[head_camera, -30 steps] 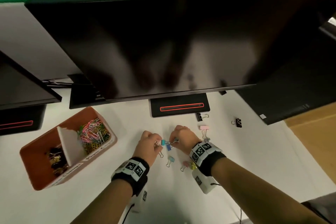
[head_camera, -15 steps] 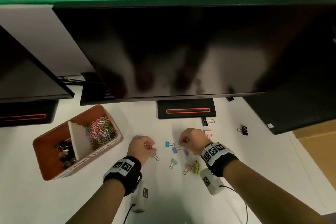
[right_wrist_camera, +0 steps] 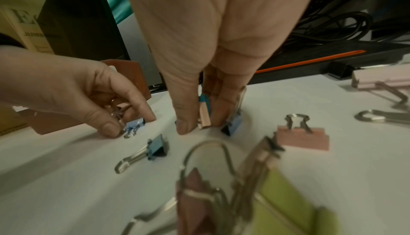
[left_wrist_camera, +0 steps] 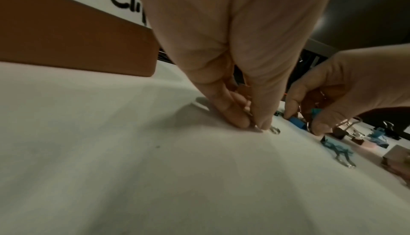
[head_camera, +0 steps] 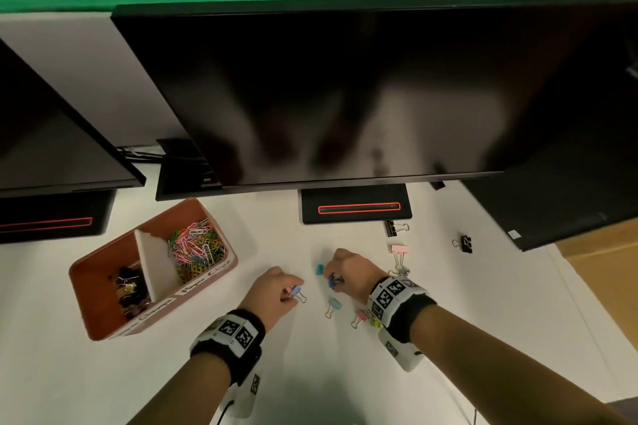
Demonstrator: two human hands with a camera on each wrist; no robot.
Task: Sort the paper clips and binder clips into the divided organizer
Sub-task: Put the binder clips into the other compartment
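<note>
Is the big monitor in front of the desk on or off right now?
Off, it appears. The monitor screen is dark throughout and shows only faint reflections; no picture or backlight shows.

We see the brown divided organizer holding coloured paper clips in one half, dark binder clips in the other; pastel binder clips lie scattered, perhaps seven.

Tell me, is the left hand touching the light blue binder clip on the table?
Touching. In the right wrist view, the left hand pinches the wire handle of the light blue binder clip between thumb and forefinger.
</note>
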